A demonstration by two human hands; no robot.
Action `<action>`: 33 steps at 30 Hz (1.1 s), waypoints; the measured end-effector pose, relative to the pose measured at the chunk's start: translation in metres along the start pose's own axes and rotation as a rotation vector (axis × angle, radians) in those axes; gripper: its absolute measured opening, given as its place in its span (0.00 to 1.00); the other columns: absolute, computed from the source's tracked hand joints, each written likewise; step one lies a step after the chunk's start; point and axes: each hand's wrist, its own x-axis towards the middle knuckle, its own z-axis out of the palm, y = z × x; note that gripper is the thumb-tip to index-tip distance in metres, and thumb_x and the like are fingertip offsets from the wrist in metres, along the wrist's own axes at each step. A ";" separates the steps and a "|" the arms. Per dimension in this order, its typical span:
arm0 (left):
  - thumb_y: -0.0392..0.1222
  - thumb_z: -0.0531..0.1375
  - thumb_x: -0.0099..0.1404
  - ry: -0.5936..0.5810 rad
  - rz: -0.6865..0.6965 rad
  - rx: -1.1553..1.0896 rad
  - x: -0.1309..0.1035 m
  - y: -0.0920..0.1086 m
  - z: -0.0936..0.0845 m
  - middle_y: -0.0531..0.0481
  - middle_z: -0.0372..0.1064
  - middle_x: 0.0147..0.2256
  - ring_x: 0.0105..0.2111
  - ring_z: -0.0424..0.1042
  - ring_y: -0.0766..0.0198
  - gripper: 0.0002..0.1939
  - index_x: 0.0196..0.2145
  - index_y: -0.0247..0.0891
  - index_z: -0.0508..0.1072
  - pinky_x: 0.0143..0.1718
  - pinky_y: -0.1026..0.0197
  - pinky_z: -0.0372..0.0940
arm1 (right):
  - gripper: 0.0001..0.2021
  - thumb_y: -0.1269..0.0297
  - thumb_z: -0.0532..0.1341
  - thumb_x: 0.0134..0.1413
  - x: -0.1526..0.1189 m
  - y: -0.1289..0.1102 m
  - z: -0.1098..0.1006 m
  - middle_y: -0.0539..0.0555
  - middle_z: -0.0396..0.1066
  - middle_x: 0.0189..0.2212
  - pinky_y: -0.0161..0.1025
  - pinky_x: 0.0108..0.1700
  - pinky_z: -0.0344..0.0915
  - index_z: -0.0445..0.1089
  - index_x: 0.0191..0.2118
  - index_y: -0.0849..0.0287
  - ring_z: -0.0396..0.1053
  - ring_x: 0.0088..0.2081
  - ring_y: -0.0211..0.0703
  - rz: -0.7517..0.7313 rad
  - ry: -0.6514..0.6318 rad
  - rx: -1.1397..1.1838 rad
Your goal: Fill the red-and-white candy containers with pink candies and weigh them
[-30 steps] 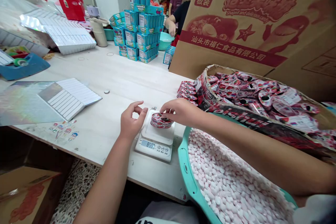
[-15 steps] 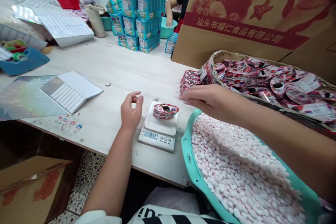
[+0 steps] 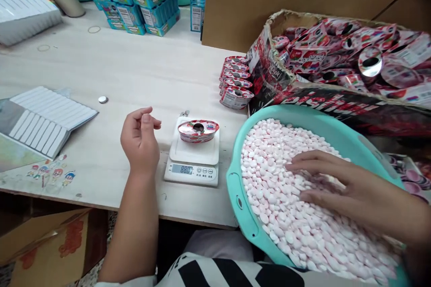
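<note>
My right hand (image 3: 332, 184) is over the light teal basin (image 3: 240, 215), its fingers spread at the surface of the small pale pink and white candies (image 3: 269, 161). Nothing is visibly held in it. My left hand (image 3: 140, 141) rests above the table left of the scale, fingers loosely curled with nothing seen in them. On the white digital scale (image 3: 191, 174), whose display seems to read 88.0, lies one red-and-white candy packet (image 3: 207, 133) with a dark round opening facing up.
Behind the basin stands a worn carton (image 3: 279, 87) full of similar packets, with a short row of packets (image 3: 235, 78) beside it. Stacked blue boxes (image 3: 151, 9), a large cardboard box (image 3: 232, 9), a folded printed card sheet (image 3: 54, 112) and a small silver disc (image 3: 103, 99) are also on the table.
My right hand has moved from beside the packet row down to the candies in the basin. The view has tilted downward. My left hand stays near the scale, its fingers curled a little more.
</note>
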 end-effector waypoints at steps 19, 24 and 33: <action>0.41 0.63 0.58 -0.891 0.390 0.385 0.040 0.055 0.044 0.49 0.76 0.41 0.39 0.74 0.59 0.16 0.45 0.41 0.74 0.39 0.59 0.68 | 0.10 0.54 0.67 0.54 0.004 0.003 -0.009 0.55 0.73 0.46 0.43 0.52 0.66 0.78 0.38 0.53 0.71 0.49 0.49 -0.028 0.041 0.226; 0.46 0.66 0.55 -1.039 0.423 0.482 0.053 0.066 0.122 0.47 0.75 0.38 0.36 0.73 0.57 0.18 0.43 0.38 0.76 0.39 0.58 0.68 | 0.09 0.61 0.67 0.53 -0.001 -0.003 -0.012 0.54 0.72 0.45 0.41 0.51 0.65 0.76 0.41 0.54 0.70 0.48 0.47 -0.030 0.018 0.266; 0.47 0.69 0.51 -1.052 0.547 0.530 0.053 0.045 0.162 0.45 0.71 0.47 0.42 0.73 0.54 0.20 0.42 0.42 0.76 0.41 0.57 0.68 | 0.10 0.65 0.67 0.51 -0.009 -0.004 -0.016 0.52 0.65 0.56 0.43 0.59 0.60 0.76 0.41 0.52 0.67 0.55 0.49 -0.021 0.044 0.244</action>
